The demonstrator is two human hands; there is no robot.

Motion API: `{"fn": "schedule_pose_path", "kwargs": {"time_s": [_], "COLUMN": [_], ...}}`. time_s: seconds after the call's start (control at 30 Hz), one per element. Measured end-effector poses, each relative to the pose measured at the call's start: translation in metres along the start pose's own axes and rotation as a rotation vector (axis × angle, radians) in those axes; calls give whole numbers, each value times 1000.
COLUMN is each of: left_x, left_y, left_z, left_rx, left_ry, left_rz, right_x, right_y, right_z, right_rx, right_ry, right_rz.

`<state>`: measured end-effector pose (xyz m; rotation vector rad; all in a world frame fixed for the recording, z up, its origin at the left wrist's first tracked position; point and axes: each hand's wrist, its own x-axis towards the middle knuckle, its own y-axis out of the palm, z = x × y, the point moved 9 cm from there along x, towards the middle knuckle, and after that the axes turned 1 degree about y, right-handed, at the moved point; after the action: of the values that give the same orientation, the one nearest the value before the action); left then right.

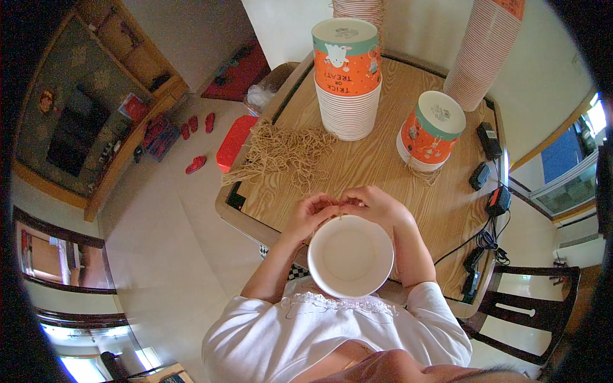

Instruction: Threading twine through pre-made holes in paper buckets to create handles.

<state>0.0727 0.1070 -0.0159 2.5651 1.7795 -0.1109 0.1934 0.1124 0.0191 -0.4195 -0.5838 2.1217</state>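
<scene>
A white-lined paper bucket [350, 256] is held close against my body, its round mouth facing up and its outer side hidden. At its far rim, my left hand [311, 216] and my right hand [375, 205] meet with fingers bent and fingertips pinched together. Something small and brownish shows between the fingertips; it may be twine, but I cannot tell. Just beyond my left hand, a loose heap of brown twine [287, 153] spreads over the wooden table [377, 169]. Farther off stands an upside-down stack of orange and green paper buckets [348, 76].
To the right sits a shorter upside-down bucket stack [429, 131], with twine at its base. A tall leaning stack [482, 54] rises behind it. Black adapters [488, 140] and cables [486, 239] line the table's right edge. A dark chair [530, 313] stands at the lower right.
</scene>
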Motion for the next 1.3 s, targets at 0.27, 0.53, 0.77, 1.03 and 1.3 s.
{"fn": "schedule_pose_path", "kwargs": {"time_s": [0.27, 0.53, 0.77, 1.03, 1.3], "left_x": [1, -2, -3, -4, -8], "left_y": [-11, -14, -5, -10, -9], "left_z": [21, 20, -2, 18, 19], "left_rx": [-74, -119, -71, -113, -96], "left_ry": [-56, -117, 15, -108, -120], "left_rz": [-80, -93, -10, 10, 135], "right_x": [1, 2, 2, 3, 3], "right_y": [3, 11, 11, 15, 13], "right_z": [4, 11, 8, -2, -2], "right_rx": [-20, 40, 28, -2, 9], "right_ry": [-59, -123, -111, -112, -110], "right_rz": [-7, 32, 58, 80, 75]}}
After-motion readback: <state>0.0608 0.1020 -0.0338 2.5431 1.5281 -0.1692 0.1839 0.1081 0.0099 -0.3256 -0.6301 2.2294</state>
